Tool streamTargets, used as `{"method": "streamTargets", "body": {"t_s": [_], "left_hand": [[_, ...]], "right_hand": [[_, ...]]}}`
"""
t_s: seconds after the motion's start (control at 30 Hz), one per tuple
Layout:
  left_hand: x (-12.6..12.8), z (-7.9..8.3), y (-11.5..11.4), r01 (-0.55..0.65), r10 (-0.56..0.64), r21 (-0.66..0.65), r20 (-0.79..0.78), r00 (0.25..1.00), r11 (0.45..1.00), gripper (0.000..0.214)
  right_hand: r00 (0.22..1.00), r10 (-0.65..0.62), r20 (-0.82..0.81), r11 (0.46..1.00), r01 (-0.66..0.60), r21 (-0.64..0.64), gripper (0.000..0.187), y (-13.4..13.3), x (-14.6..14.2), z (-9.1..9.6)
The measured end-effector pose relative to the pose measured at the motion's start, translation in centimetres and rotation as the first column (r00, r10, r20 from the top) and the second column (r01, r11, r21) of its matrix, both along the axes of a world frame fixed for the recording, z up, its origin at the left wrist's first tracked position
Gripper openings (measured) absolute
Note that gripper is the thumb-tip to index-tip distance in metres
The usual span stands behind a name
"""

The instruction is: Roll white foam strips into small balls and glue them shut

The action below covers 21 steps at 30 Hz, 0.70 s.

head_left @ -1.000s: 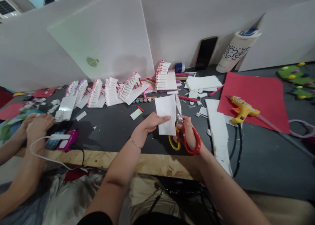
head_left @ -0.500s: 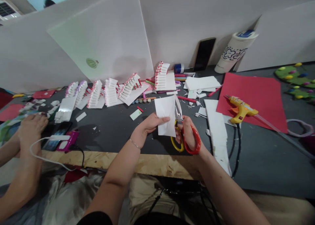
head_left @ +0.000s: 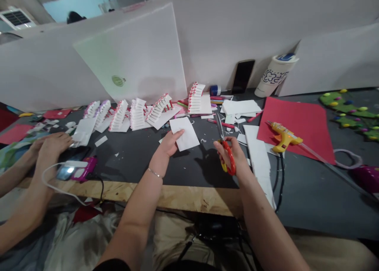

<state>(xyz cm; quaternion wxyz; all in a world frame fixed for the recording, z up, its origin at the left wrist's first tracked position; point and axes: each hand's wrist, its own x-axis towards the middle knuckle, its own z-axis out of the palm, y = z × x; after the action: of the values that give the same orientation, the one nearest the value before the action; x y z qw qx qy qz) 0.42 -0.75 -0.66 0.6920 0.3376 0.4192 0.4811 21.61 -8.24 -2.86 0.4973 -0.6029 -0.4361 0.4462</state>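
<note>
My left hand (head_left: 169, 143) pinches a white rectangle of paper or thin card (head_left: 186, 133) by its lower left side, thumb on top, above the dark table (head_left: 133, 156). To the right, my right hand (head_left: 232, 154) is closed around the red and yellow handles of a pair of scissors (head_left: 227, 156). The scissors' blades point up and away from me, apart from the card. A thin white offcut (head_left: 203, 140) lies on the table between the two hands.
A yellow hot glue gun (head_left: 284, 136) rests on red sheet (head_left: 310, 121), its cord hanging forward. Small white stair models (head_left: 137, 113) line the back. A tumbler (head_left: 274, 75) and phone (head_left: 243, 76) lean near the wall. A co-worker's hands (head_left: 55, 142) are at left.
The scissors have come away from the card and moved slightly right, blades now closer together. My left hand has carried the card left, and a thin strip has come off it.
</note>
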Motion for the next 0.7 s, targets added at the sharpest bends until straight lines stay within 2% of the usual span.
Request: {"method": "streamTargets", "body": {"t_s": [0.07, 0.13, 0.23, 0.3, 0.37, 0.43, 0.47, 0.53, 0.6, 0.67, 0.7], "left_hand": [[-0.7, 0.1, -0.4, -0.093, 0.093, -0.018, 0.024, 0.995, 0.996, 0.032], [-1.1, 0.1, -0.9, -0.182, 0.184, -0.05, 0.035, 0.982, 0.982, 0.027], [-1.4, -0.3, -1.3, -0.291, 0.296, -0.093, 0.05, 0.954, 0.952, 0.024], [-1.4, -0.5, -1.4, -0.325, 0.333, -0.111, 0.061, 0.941, 0.939, 0.022], [-1.2, -0.6, -1.4, -0.32, 0.329, -0.119, 0.065, 0.942, 0.94, 0.023], [-0.8, -0.6, -1.6, -0.302, 0.312, -0.123, 0.065, 0.948, 0.945, 0.023], [-0.5, -0.6, -1.8, -0.296, 0.306, -0.129, 0.064, 0.95, 0.946, 0.024], [0.0, -0.6, -2.1, -0.284, 0.296, -0.147, 0.067, 0.953, 0.948, 0.026], [0.6, -0.5, -2.5, -0.283, 0.298, -0.162, 0.074, 0.952, 0.945, 0.027], [1.0, -0.5, -2.7, -0.296, 0.311, -0.172, 0.072, 0.948, 0.94, 0.029], [1.2, -0.5, -2.8, -0.304, 0.32, -0.174, 0.068, 0.945, 0.937, 0.03]], "right_hand": [[0.982, -0.013, 0.19, 1.0, 0.007, 0.029, 0.058, 0.3, 0.4, -0.2], [0.907, 0.019, 0.42, 0.999, -0.03, 0.018, 0.052, 0.4, 0.6, 0.1], [0.705, 0.148, 0.694, 0.989, -0.126, -0.083, 0.041, 0.0, -0.2, 1.0], [0.525, 0.226, 0.821, 0.971, -0.185, -0.149, 0.036, -0.4, -1.0, 1.5], [0.364, 0.286, 0.887, 0.949, -0.233, -0.21, 0.033, -0.9, -1.6, 2.1], [0.278, 0.32, 0.906, 0.932, -0.262, -0.249, 0.03, -0.9, -1.5, 2.7], [0.267, 0.324, 0.908, 0.929, -0.271, -0.252, 0.027, -0.6, -1.1, 3.1], [0.294, 0.29, 0.911, 0.94, -0.267, -0.213, 0.022, 1.2, 0.4, 4.1], [0.455, 0.116, 0.883, 0.983, -0.18, -0.037, 0.023, 4.6, 2.7, 5.0], [0.656, -0.145, 0.741, 0.986, 0.035, 0.162, 0.024, 9.1, 5.3, 5.5], [0.673, -0.213, 0.708, 0.976, 0.107, 0.191, 0.029, 11.4, 6.6, 5.5]]}}
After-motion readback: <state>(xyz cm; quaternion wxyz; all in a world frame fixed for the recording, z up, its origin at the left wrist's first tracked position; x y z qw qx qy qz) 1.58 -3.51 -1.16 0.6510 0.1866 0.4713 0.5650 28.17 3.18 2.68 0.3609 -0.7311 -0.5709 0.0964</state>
